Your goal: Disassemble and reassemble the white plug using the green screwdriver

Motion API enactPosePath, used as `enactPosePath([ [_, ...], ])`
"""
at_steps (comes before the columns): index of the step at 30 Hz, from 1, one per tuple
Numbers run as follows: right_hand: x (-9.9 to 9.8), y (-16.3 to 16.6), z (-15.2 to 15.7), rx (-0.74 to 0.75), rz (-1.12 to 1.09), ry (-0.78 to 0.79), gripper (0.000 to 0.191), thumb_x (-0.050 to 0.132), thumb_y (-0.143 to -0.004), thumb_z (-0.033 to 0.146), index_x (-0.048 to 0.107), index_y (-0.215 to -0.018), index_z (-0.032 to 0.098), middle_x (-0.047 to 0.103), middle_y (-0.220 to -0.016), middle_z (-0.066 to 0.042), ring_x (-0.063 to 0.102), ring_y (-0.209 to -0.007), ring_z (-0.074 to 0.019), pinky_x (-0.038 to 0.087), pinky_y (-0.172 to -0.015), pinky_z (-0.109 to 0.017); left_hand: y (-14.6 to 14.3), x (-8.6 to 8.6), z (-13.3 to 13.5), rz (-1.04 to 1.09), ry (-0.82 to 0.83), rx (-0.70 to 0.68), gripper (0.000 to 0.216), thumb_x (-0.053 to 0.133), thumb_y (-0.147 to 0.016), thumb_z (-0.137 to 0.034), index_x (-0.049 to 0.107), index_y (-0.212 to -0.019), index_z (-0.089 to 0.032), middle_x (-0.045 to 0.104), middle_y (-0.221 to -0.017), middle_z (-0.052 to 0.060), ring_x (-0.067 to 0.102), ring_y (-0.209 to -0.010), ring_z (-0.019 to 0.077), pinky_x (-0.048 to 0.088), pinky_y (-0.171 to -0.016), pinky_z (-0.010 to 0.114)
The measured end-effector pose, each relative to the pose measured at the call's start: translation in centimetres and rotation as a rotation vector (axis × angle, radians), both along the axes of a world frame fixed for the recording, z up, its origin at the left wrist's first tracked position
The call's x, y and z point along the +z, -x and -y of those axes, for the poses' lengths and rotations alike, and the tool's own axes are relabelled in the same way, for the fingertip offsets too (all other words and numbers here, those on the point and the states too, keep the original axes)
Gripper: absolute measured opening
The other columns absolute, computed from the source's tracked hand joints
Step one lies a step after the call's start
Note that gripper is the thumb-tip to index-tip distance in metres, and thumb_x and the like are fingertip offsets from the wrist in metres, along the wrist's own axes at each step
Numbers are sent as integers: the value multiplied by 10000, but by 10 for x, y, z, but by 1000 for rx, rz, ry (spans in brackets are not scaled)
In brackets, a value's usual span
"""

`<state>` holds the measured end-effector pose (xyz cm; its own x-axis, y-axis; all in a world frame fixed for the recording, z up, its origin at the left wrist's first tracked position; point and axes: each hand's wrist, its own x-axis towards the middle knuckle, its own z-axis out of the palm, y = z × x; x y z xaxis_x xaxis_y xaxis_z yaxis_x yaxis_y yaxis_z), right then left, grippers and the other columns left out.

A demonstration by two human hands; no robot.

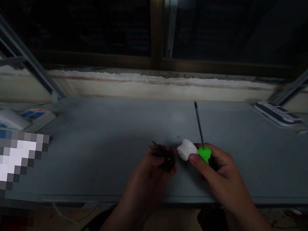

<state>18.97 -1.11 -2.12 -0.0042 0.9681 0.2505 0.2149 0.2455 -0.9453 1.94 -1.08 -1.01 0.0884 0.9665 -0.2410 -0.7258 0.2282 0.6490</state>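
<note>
My left hand (147, 177) is closed around a black plug (167, 160), and its metal prongs point up and left. In my right hand (223, 173) are two things at once. A screwdriver (204, 152) with a bright green handle lies in the grip, its dark shaft pointing up and away from me. Thumb and fingers also pinch a white plastic piece (187, 149) with a waisted shape, held just right of the plug and apart from it. Both hands are above the grey tabletop (98, 142), near its front edge.
A white and dark power strip (279, 114) lies at the back right. Another flat white device with blue parts (37, 115) is at the left, beside a white object (9, 117). Slanted metal supports (35, 61) flank the table; a dark window stands behind. A blurred patch covers the lower left.
</note>
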Motion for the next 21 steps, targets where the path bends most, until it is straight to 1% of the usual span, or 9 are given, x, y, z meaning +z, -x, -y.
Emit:
enactPosePath([
  [3, -1, -9, -5, -71, 138, -95, 156, 715, -916, 381, 738, -992, 247, 744, -937, -24, 685, -856, -193, 539, -775, -329, 8, 1, -4, -89, -6, 40, 126, 696, -741, -165, 686, -866, -151, 718, -895, 84, 682, -833, 201, 530, -756, 302],
  [5, -3, -17, -10, -111, 282, -165, 131, 715, -908, 339, 742, -1001, 251, 749, -1104, -56, 696, -1018, -236, 538, -887, -384, 16, 2, -8, -169, -3, 121, 200, 733, -764, -184, 688, -956, -156, 739, -927, 88, 693, -829, 192, 534, -755, 292],
  [6, -5, -21, -12, -121, 352, -179, 122, 710, -907, 332, 745, -989, 248, 744, -1136, -69, 695, -1049, -251, 538, -906, -405, 20, 2, -9, -218, -14, 177, 249, 754, -770, -187, 686, -1009, -166, 748, -954, 85, 702, -857, 192, 537, -765, 285],
  [9, -10, -27, -17, -131, 507, -167, 147, 684, -918, 343, 750, -993, 235, 739, -1124, -95, 706, -1022, -269, 552, -899, -443, 31, 1, -13, -402, -98, 299, 360, 814, -764, -180, 686, -1099, -208, 754, -1029, 56, 710, -924, 174, 540, -816, 264],
  [13, -14, -25, -18, -139, 578, -172, 187, 672, -921, 353, 740, -1042, 228, 713, -1152, -98, 696, -1041, -265, 539, -950, -462, 41, -6, -16, -544, -193, 321, 292, 843, -769, -213, 727, -1037, -210, 737, -1034, 32, 689, -877, 133, 530, -826, 241],
  [15, -11, -24, -17, -175, 567, -170, 216, 717, -879, 381, 720, -1027, 224, 696, -1144, -94, 689, -999, -257, 550, -897, -437, 44, -9, -17, -569, -185, 327, 248, 839, -783, -225, 743, -1010, -202, 730, -1028, 31, 676, -867, 123, 519, -811, 221],
  [17, -6, -25, -16, -211, 547, -133, 274, 758, -830, 431, 695, -1001, 226, 690, -1100, -91, 681, -929, -251, 547, -758, -383, 47, -11, -16, -564, -148, 336, 236, 835, -787, -216, 751, -1006, -200, 727, -1007, 30, 669, -853, 121, 508, -787, 205],
  [19, -1, -30, -15, -207, 481, -53, 299, 741, -832, 475, 666, -994, 235, 701, -1011, -75, 677, -854, -241, 503, -638, -331, 47, -11, -15, -532, -116, 349, 234, 827, -787, -194, 750, -1008, -205, 725, -975, 27, 663, -843, 125, 505, -779, 202],
  [21, 3, -41, -15, -203, 387, 28, 295, 696, -856, 479, 637, -1026, 245, 714, -936, -58, 680, -805, -235, 477, -595, -311, 46, -12, -13, -505, -108, 357, 224, 811, -790, -173, 748, -1002, -211, 718, -949, 21, 660, -849, 130, 508, -793, 208],
])
